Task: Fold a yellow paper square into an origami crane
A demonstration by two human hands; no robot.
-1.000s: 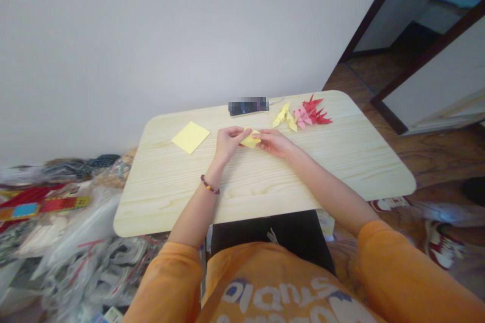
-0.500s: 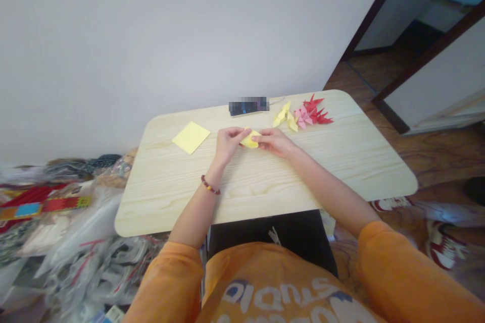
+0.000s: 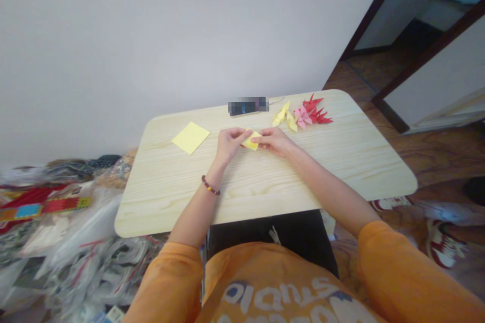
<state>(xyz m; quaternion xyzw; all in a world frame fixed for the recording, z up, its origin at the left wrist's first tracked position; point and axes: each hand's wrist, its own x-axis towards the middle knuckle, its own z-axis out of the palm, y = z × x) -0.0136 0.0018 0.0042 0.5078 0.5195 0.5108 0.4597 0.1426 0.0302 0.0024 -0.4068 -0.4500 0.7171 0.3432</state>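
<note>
A small folded square of yellow paper (image 3: 251, 140) is sitting just above the tabletop, its creased edges angling outward as the hands are pinching it from both sides. The left hand (image 3: 229, 144) is gripping its left end between thumb and fingertips, while the right hand (image 3: 275, 142) is closing on the other end, its fingers curled and its thumb on top. The paper is partly hidden by the fingers, so the exact fold is hard to tell.

A pale wooden table (image 3: 265, 202) with rounded corners is bearing the work. A flat yellow paper square (image 3: 190, 138) is lying left of the hands, and a pixelated phone (image 3: 248, 106) is resting near the far edge. Yellow origami cranes (image 3: 285, 117) are lying beside pink and red origami cranes (image 3: 312, 115) at the far right.

A beaded bracelet (image 3: 210, 185) is circling the left wrist, and orange sleeves (image 3: 166, 282) are covering the upper arms. Plastic bags (image 3: 94, 267) are heaped on the left, beneath a white wall (image 3: 151, 50); a wooden floor (image 3: 428, 156) is stretching towards a dark-framed doorway (image 3: 373, 10).
</note>
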